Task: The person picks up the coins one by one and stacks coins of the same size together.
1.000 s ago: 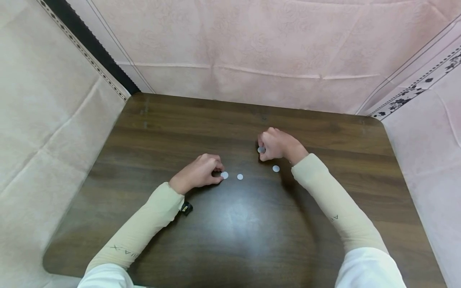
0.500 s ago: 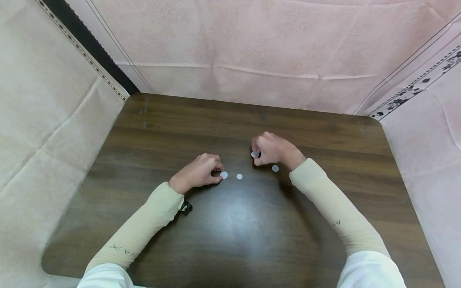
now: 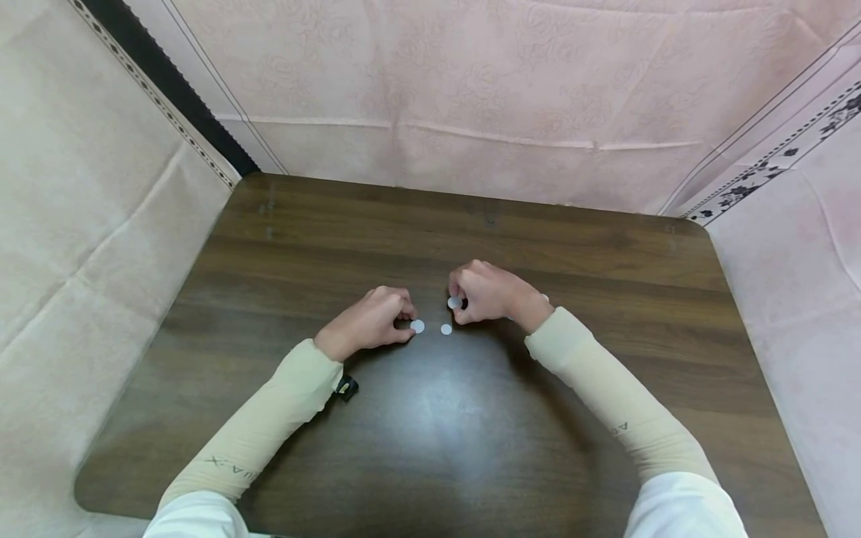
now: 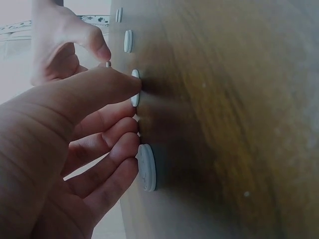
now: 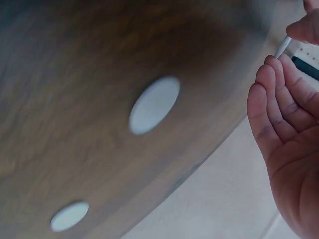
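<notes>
In the head view, my left hand (image 3: 373, 317) rests low at the middle of the wooden table, thumb and fingertips pinching a small white disc (image 3: 418, 326) at the tabletop. My right hand (image 3: 494, 291) pinches another white disc (image 3: 454, 302) by its edge, held above the table. Just below it, a smaller white disc (image 3: 446, 329) lies flat between the hands. The left wrist view shows a thicker, ridged white disc (image 4: 147, 168) beside my left fingers. Two white discs, a larger one (image 5: 154, 105) and a smaller one (image 5: 70, 216), lie below my right hand in the right wrist view.
The brown wooden table (image 3: 430, 463) has rounded corners. Pale patterned cloth (image 3: 430, 90) hangs behind its far edge and along both sides. A small black device (image 3: 347, 388) sits under my left wrist. My right wrist partly covers discs in the head view.
My right hand has moved left and nearer with its disc, toward my left hand. It now covers most of the disc that lay in view beside it. My left hand has stayed in place.
</notes>
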